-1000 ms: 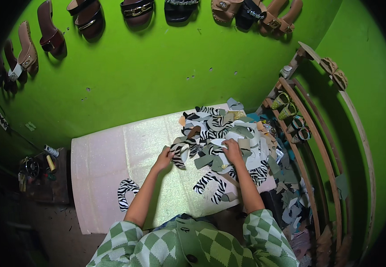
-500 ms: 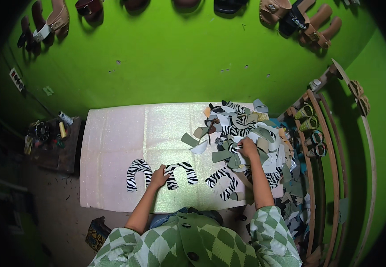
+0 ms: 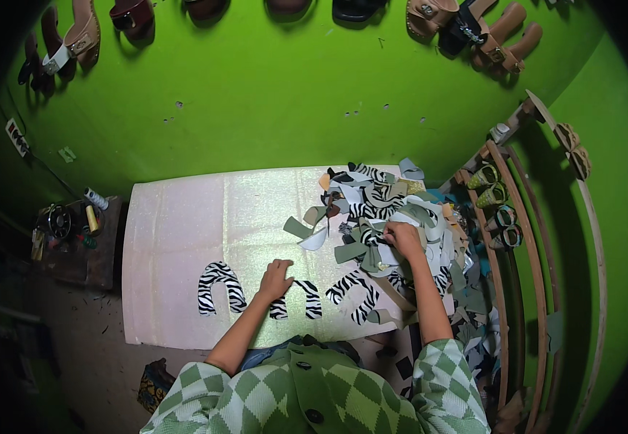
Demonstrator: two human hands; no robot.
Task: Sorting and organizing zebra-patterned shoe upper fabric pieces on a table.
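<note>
While touching scraps [image 3: 375,210] with right hand [image 3: 403,239],
holding left hand [image 3: 276,278] loosely spread, partly hiding zebra-print arch [image 3: 313,297]; cannot tell right grip.

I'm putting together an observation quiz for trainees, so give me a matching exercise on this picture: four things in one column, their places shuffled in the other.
Column one:
1. Left hand
2. Right hand
3. Yellow-green sandals
4. Power socket

Column two:
A. On the wooden rack
B. At the pile of scraps
C. On the green wall
D. Over part of a zebra-print arch

Right pairs: 1-D, 2-B, 3-A, 4-C
</note>
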